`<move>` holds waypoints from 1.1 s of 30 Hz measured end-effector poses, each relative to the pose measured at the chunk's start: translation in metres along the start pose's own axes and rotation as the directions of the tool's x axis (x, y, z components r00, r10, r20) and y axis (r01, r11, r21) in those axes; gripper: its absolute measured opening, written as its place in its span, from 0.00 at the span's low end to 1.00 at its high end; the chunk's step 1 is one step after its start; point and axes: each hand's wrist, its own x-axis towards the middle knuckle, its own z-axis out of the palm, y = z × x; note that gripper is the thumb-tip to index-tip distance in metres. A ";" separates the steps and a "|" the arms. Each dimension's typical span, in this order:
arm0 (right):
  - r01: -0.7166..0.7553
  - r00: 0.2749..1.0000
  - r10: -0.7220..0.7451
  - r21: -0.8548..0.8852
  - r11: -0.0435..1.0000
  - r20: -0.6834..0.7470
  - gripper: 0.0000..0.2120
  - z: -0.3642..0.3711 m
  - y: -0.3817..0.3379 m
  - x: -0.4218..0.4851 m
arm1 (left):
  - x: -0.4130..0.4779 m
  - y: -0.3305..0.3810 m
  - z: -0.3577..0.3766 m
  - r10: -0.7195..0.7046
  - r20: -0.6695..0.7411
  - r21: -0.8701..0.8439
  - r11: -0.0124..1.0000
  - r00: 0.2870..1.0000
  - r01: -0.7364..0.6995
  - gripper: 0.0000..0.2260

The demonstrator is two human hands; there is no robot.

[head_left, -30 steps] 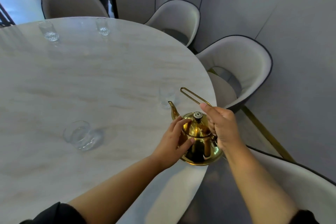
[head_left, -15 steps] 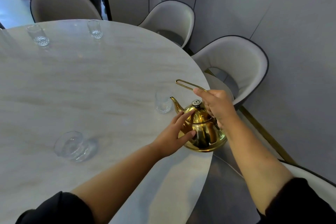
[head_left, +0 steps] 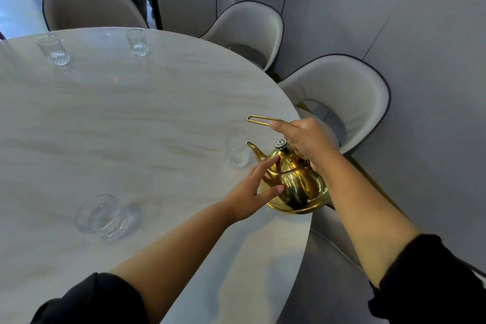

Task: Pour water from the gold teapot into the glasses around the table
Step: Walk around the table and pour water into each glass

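The step in hand is judged to be the approach to a pour; the gold teapot [head_left: 294,181] is held at the right edge of the table [head_left: 131,113], right of the frame's centre, and no stream is seen at the spout [head_left: 254,150]. The wire handle [head_left: 259,119] is gripped by the right hand [head_left: 306,139], whose fingers are curled round it above the lid knob [head_left: 281,143]. The left hand [head_left: 249,192] is laid against the pot's near side with fingers straight and spread, one fingertip up by the lid, the thumb lower on the belly; nothing is clasped by it. Whether the pot's base rests on the table or is raised just clear cannot be told.

The nearest glass [head_left: 237,151] stands just beside the spout, to its left, and is not touched by either hand; whether water is in it cannot be told. The next move is judged to call for the spout to be brought over that rim and the pot tipped forward by the handle, the lid being steadied by the left fingers; the glass is near the edge, so a gentle tilt is wanted.

Another glass [head_left: 101,214] is seen at lower left, well apart from the hands; two more glasses [head_left: 54,50] [head_left: 137,41] stand at the upper left, by the far rim; padded chairs [head_left: 339,102] are ranged along the table's right side.
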 end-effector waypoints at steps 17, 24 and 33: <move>0.014 0.998 -0.007 -0.120 0.993 0.062 0.27 0.003 -0.012 0.006 | 0.002 -0.002 0.002 -0.022 -0.035 -0.069 0.997 0.999 0.019 0.28; 0.018 0.996 -0.006 -0.138 0.990 0.090 0.20 0.006 -0.018 0.009 | 0.002 0.000 0.002 -0.030 -0.031 -0.098 0.995 0.999 0.027 0.28; 0.035 0.996 -0.020 -0.162 0.986 0.093 0.24 0.008 -0.016 0.017 | 0.004 0.003 0.001 -0.030 -0.031 -0.122 0.992 0.999 0.026 0.26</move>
